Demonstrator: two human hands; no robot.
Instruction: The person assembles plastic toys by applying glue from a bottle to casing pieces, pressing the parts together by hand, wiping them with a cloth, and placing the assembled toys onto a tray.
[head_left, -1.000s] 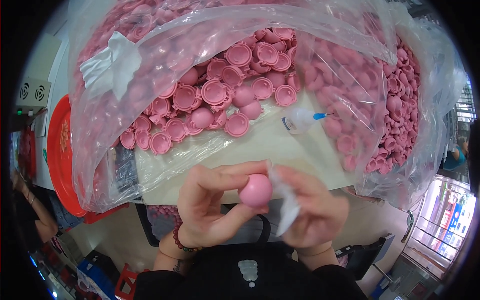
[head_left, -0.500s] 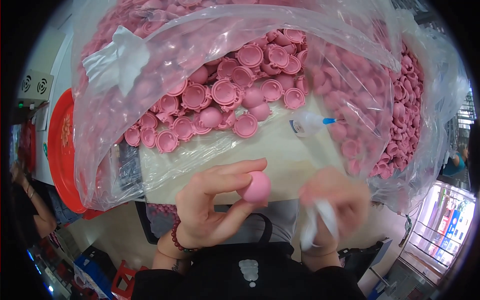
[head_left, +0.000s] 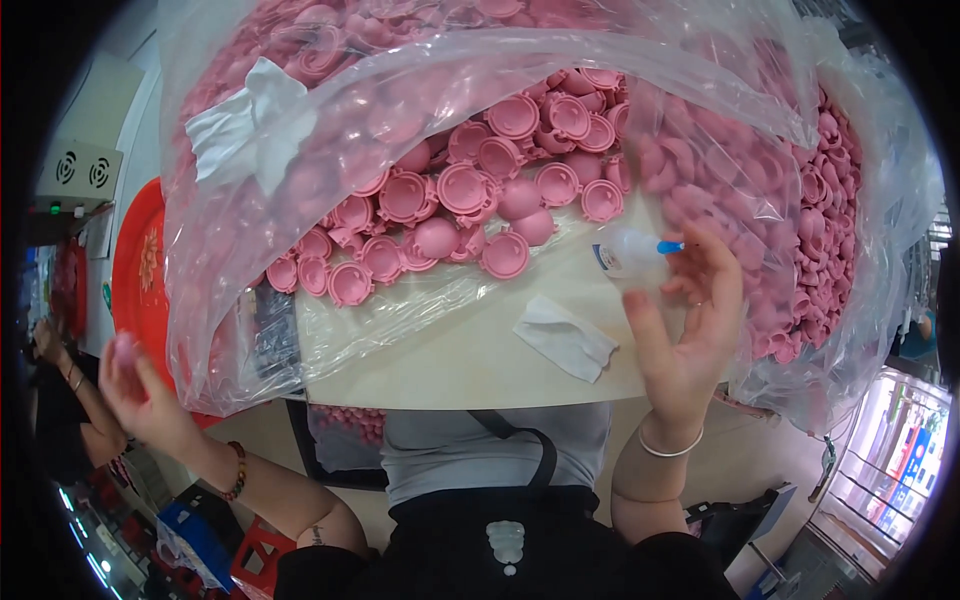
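Note:
My left hand is stretched out to the far left, below the table edge, with a small pink round cap blurred at its fingertips. Over the table's right side, my right hand has its fingers spread. Its fingertips are at a small clear bottle with a blue tip that lies on the beige table. A folded white cloth lies loose on the table just left of that hand. Several loose pink caps are heaped behind it.
Large clear plastic bags full of pink caps cover the back and right of the table. A red tray stands at the left edge, with a white box behind it. Another person's arm is at the far left.
My left hand swung from the middle out to the far left with the pink cap. My right hand dropped the white cloth on the table and rose to the bottle.

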